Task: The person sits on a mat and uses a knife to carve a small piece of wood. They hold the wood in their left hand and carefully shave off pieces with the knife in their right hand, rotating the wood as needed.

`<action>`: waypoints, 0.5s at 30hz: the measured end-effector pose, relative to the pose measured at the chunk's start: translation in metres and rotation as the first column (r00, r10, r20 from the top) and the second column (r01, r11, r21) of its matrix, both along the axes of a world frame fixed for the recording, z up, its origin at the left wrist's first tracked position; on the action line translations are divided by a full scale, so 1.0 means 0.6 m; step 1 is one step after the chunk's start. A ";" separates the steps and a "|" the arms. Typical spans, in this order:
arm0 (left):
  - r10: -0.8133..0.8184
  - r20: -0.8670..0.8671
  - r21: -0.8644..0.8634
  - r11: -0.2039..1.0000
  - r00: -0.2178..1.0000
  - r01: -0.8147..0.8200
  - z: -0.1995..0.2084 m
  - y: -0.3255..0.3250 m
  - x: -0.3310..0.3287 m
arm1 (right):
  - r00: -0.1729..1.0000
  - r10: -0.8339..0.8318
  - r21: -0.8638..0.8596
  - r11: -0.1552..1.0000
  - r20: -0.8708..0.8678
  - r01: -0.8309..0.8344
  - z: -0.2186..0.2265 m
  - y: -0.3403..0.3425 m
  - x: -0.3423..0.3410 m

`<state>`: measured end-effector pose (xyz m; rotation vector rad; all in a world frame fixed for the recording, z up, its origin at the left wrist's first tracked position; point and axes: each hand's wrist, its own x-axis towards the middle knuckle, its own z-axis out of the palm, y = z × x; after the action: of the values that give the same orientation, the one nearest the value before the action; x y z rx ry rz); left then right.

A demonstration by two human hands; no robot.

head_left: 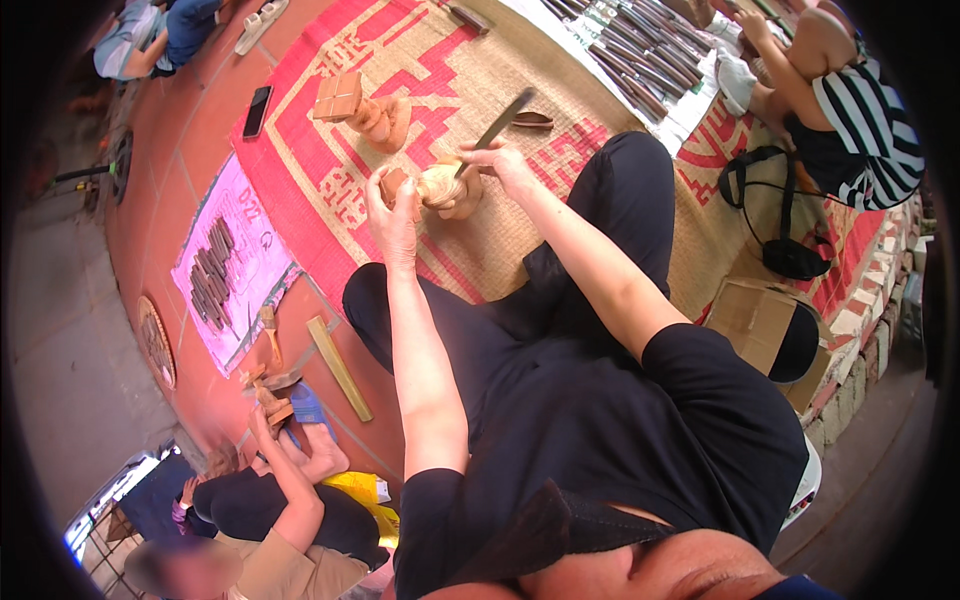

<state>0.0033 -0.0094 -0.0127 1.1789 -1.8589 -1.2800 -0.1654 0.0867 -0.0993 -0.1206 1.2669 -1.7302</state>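
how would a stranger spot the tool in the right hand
Find the patterned mat, then the right hand over it. Slanting up and right from that hand is the tool, a long, dark, slightly curved strip. It is held, unlike the tools lying on the white sheet.

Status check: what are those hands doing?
Left hand gripping wooden carving. Right hand holding long dark tool, tip at the carving. Another carving just beyond, on the mat.
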 end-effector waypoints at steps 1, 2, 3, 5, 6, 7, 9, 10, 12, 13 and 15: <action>-0.013 -0.010 -0.040 0.999 1.000 0.013 -0.005 -0.003 0.003 | 0.997 -0.068 0.035 0.997 0.029 0.067 0.001 0.000 -0.006; -0.006 -0.004 -0.036 0.999 1.000 0.006 -0.007 -0.006 0.007 | 0.998 -0.045 0.029 0.999 0.036 0.044 0.001 -0.002 -0.007; -0.001 -0.001 -0.027 1.000 1.000 0.001 -0.008 -0.005 0.009 | 0.999 -0.023 0.027 0.999 0.039 0.022 0.006 -0.001 -0.008; 0.002 0.000 -0.007 1.000 1.000 -0.002 -0.011 -0.008 0.009 | 0.999 0.010 0.006 1.000 0.037 -0.010 0.016 0.002 -0.003; -0.001 -0.001 0.005 1.000 1.000 0.001 -0.012 -0.009 0.009 | 0.999 0.043 -0.017 0.999 0.005 -0.042 0.015 0.004 0.000; -0.006 0.003 0.010 1.000 1.000 0.006 -0.013 -0.010 0.009 | 0.997 0.075 -0.039 0.996 -0.028 -0.076 0.012 0.004 0.004; -0.017 0.013 0.009 1.000 1.000 0.017 -0.014 -0.014 0.007 | 0.996 0.084 -0.047 0.995 -0.033 -0.086 0.003 -0.001 0.005; -0.020 0.017 -0.001 1.000 1.000 0.020 -0.014 -0.013 0.008 | 0.999 0.043 -0.010 0.999 -0.010 -0.043 -0.004 -0.003 -0.003; -0.020 0.018 -0.025 0.999 1.000 0.020 -0.011 -0.006 0.005 | 0.999 -0.038 0.065 0.997 0.029 0.036 -0.008 -0.003 -0.019; -0.008 0.012 -0.011 1.000 1.000 0.008 -0.007 -0.005 0.004 | 0.997 -0.048 0.056 0.997 0.065 0.044 -0.006 -0.002 -0.020; 0.021 0.001 0.050 0.999 1.000 -0.021 0.000 -0.002 0.006 | 0.997 -0.023 -0.020 1.000 0.069 0.024 0.001 0.006 -0.006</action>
<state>0.0071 -0.0108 -0.0126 1.2216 -1.8196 -1.3215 -0.1691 0.0904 -0.0987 -0.0575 1.2046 -1.7530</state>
